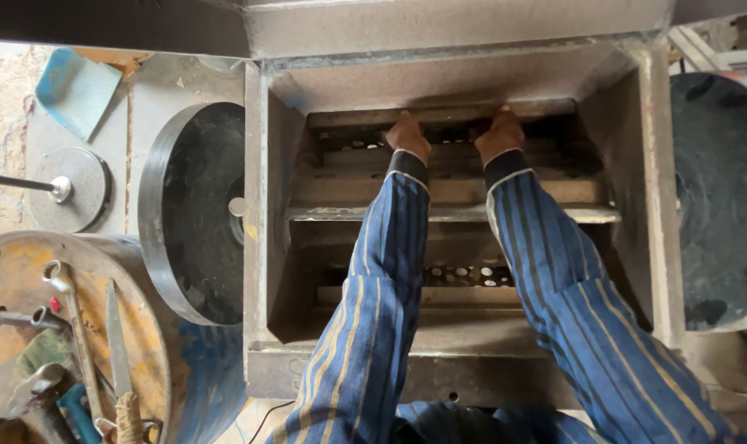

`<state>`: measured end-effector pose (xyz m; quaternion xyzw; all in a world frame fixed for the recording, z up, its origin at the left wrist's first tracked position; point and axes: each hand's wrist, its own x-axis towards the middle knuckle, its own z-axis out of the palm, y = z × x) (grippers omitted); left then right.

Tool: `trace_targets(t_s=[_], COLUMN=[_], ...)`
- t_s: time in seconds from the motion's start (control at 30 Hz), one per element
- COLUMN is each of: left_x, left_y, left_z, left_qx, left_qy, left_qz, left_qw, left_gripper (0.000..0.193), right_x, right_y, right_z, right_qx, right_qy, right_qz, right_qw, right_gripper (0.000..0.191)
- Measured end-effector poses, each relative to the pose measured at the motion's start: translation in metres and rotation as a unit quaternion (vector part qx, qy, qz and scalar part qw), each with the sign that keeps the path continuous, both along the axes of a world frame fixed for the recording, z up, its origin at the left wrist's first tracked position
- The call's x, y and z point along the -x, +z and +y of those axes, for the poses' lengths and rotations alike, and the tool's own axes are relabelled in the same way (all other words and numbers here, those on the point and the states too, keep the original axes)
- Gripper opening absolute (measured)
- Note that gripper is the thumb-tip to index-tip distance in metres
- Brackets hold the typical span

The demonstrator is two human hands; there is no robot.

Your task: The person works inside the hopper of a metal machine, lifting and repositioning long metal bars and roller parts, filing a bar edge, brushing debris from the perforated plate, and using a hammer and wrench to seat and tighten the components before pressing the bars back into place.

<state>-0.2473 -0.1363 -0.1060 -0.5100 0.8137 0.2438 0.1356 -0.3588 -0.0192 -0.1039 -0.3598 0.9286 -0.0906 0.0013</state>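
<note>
Both hands reach deep into the steel housing [262,205]: left hand [408,136] and right hand [500,134] rest fingers-down on the far bar [447,111] at its back edge; whether they clench it cannot be told. Judged best practice is even pressure from both hands, sleeves kept off the blades [456,187]. The housing holds stepped blades over a perforated screen [464,275]; the drum [156,345] at left carries a wrench [65,300] and a knife [117,341].
</note>
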Motion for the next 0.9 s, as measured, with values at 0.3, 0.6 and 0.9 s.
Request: trace_targets(t_s=[0.3, 0.6, 0.9], left_x=[-0.001, 0.006, -0.023], left_y=[-0.012, 0.003, 0.030], left_z=[0.005, 0.003, 0.006], left_qx=[0.043, 0.087, 0.150], left_qy=[0.018, 0.107, -0.168], left_qz=[0.036, 0.035, -0.036], left_qw=[0.998, 0.990, 0.974], left_gripper=[0.071, 0.033, 0.045], right_x=[-0.005, 0.002, -0.016], right_y=[0.022, 0.036, 0.063], right_z=[0.000, -0.017, 0.016], right_qx=[0.432, 0.410, 0.442], right_qy=[-0.053, -0.259, -0.189], right_qz=[-0.601, -0.651, -0.763], right_qw=[0.670, 0.584, 0.432], right_gripper=[0.052, 0.034, 0.023])
